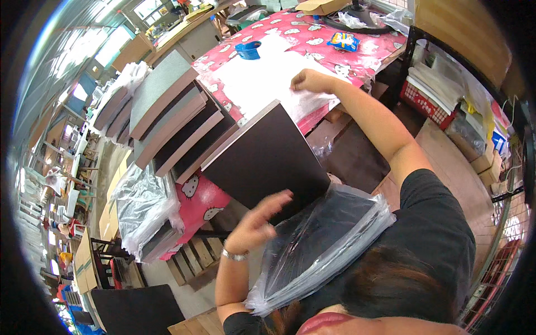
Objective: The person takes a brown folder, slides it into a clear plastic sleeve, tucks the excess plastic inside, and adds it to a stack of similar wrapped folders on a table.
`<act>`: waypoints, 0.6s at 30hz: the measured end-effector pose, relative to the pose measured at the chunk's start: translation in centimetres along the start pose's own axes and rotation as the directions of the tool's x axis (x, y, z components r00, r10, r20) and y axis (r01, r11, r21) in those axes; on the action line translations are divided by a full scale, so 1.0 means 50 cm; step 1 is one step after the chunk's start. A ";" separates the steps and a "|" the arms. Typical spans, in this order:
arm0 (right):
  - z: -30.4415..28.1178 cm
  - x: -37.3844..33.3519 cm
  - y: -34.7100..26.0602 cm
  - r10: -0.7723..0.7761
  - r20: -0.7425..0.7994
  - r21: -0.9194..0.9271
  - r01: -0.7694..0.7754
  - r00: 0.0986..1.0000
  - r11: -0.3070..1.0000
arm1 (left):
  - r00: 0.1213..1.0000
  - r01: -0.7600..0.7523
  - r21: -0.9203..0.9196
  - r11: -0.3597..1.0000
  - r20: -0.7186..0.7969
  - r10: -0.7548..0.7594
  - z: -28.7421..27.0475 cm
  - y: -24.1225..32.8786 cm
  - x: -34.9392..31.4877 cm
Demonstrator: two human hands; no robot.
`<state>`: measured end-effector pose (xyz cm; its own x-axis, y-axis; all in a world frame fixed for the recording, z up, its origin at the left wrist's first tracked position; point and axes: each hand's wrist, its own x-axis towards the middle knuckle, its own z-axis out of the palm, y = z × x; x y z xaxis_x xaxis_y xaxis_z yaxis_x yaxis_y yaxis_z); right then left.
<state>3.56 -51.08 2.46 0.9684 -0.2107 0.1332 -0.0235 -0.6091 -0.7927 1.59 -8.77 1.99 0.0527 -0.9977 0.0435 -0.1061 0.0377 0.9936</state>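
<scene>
A large black rectangular panel with a pale edge (268,162) leans tilted against the table edge in front of me. My left hand (259,220) is open at its lower left side, fingers stretched and slightly blurred; whether it touches the panel I cannot tell. Over the table my right hand (312,82) is closed, its fingers pinching a thin white sheet (251,78) near that sheet's right side. A pile of clear plastic bags (329,237) lies across my lap, below the black panel.
Thick grey and black slabs (167,106) stand stacked at the table's left, with plastic-wrapped ones (148,206) nearby. On the pink patterned tablecloth (285,28) are a blue tape dispenser-like object (248,50) and a blue packet (343,42). A red crate (427,103) sits on the right shelf.
</scene>
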 end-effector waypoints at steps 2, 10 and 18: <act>-0.039 0.040 0.009 0.048 -0.031 0.126 -0.044 0.998 0.991 | 0.929 -0.110 -0.004 0.994 -0.357 0.102 -0.032 0.021 0.025; -0.091 0.100 -0.157 -0.206 -0.281 -0.133 0.175 0.937 0.976 | 0.607 0.154 0.830 0.536 -0.507 0.612 -0.159 0.131 0.222; -0.026 -0.292 -0.562 -0.742 -0.016 -0.381 0.682 0.670 0.624 | 0.694 -0.281 0.597 0.752 -0.414 0.588 -0.044 0.270 0.151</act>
<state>-10.25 -31.86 23.54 0.6623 0.2983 0.6873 0.5511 -0.8154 -0.1771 2.73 -15.64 15.94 0.3857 -0.6469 0.6578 -0.6871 0.2744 0.6727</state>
